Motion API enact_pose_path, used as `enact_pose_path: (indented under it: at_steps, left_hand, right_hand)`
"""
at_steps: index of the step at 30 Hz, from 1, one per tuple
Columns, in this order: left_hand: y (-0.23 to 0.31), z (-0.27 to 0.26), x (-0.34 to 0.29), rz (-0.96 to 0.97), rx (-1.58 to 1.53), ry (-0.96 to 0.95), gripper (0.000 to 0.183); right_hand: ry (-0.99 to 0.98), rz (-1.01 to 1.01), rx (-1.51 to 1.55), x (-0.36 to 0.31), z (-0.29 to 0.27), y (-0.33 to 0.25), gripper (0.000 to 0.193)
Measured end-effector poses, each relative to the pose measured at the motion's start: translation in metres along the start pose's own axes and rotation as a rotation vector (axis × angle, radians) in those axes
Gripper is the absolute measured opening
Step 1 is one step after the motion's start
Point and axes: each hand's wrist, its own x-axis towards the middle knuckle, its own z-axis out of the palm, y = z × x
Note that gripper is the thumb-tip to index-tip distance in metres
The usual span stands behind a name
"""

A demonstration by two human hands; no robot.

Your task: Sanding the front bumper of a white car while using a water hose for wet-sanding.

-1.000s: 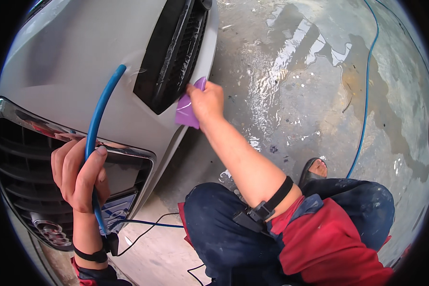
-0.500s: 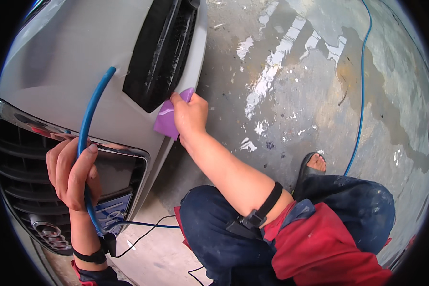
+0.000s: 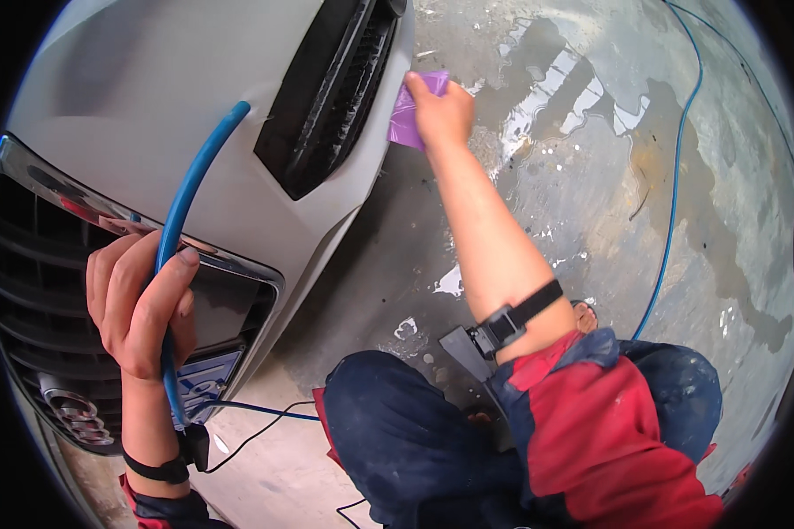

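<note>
My left hand (image 3: 141, 300) grips a thick blue hose (image 3: 190, 189) that rises in front of the white car bumper (image 3: 150, 97), close to the chrome-edged black grille (image 3: 35, 291). My right hand (image 3: 441, 110) presses a purple sanding pad (image 3: 410, 115) flat against the bumper's outer edge, just right of the black side vent (image 3: 326, 88). My right arm is stretched far forward. A black strap with a small device (image 3: 503, 326) sits on that forearm.
The wet grey concrete floor (image 3: 591, 159) lies to the right, with a thin blue cable (image 3: 670, 203) curving across it. My knees in dark blue trousers (image 3: 406, 432) are crouched below. A thin black wire (image 3: 265, 428) runs along the floor near the licence plate (image 3: 207, 379).
My right hand has slid the purple pad along the bumper edge, first lower and then up to beside the top of the vent. The left hand keeps hold of the hose.
</note>
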Motion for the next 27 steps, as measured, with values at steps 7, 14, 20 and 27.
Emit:
enact_pose_path:
  at_steps: [7,14,20,27]
  left_hand:
    - [-0.002,-0.005,-0.001,0.008,0.006,-0.032,0.021]
    - [-0.005,-0.007,-0.004,0.028,0.04,-0.071,0.023]
    - [-0.005,-0.004,-0.003,0.05,0.049,-0.054,0.025]
    - [-0.008,-0.007,-0.004,0.076,0.055,-0.06,0.023]
  right_hand:
    - [-0.117,-0.588,-0.054,-0.015,-0.032,0.018,0.017]
    - [-0.125,-1.08,-0.3,-0.05,-0.015,0.03,0.039]
    - [-0.073,-1.083,-0.321,-0.053,-0.013,0.033,0.04]
    - [-0.169,-1.254,-0.354,-0.039,-0.018,0.029,0.038]
